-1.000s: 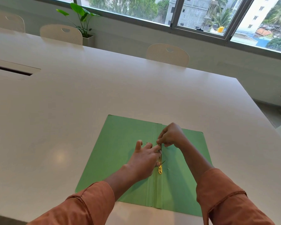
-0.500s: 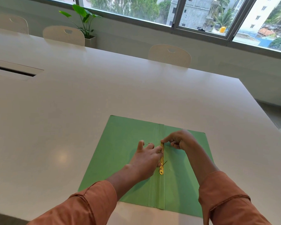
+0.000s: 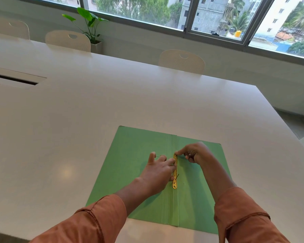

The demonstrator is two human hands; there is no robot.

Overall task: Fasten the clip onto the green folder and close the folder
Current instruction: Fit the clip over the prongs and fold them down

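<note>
The green folder (image 3: 140, 172) lies open and flat on the white tabletop (image 3: 95, 111), the gold clip (image 3: 174, 171) lying along its centre fold; a second ago the right hand (image 3: 196, 153) was bunched above the clip's far end, pinching at it, and now it has dropped low, its forefinger stretched out and pressing that far end down flat; its grip is narrow, the other fingers curled in, holding nothing that I can make out. The left hand (image 3: 159, 170) has hardly shifted; it lies just left of the clip, fingertips touching the bar's middle to pin it, its grip spread rather than closed. A thin dark prong sticks up beside the clip's near end, just below the left hand, so that end looks not yet folded down. My reading: the far end is seated, the near prong comes next, then the left cover swings over to the right; if the bar lifts while the hands move, the far end may spring loose.
</note>
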